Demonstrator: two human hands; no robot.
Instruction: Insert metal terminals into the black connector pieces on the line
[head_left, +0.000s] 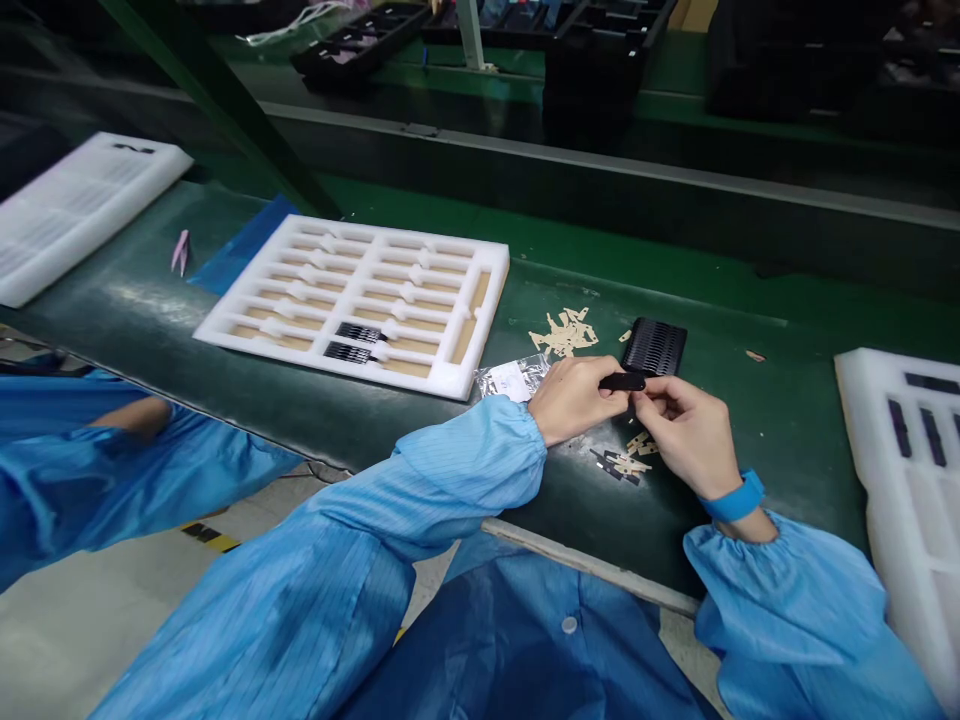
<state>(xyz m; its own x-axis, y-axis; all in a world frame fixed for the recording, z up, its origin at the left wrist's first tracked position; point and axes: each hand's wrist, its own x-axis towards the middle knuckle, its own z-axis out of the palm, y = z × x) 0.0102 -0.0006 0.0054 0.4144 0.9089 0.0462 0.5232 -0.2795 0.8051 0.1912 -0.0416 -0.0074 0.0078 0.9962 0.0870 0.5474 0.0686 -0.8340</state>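
Note:
A small, flat black piece with rounded ends (622,382) is held between my two hands above the green mat. My left hand (574,398) pinches its left end, and the fingertips of my right hand (690,425) close on its right end. Just behind the hands lies a ribbed black block with rows of slots (655,347). Small cream-coloured flat parts (564,332) are heaped beyond my left hand. Below the hands sit more cream and black slips (621,466). A clear plastic bag with a white label (511,380) lies beside my left wrist.
A white foam tray (349,235) holds a few black comb-like parts. Pink tweezers (181,252) and blue film (244,245) lie left of it. Other foam trays stand at far left (90,215) and right (855,400). A co-worker's blue sleeve (150,470) is at left.

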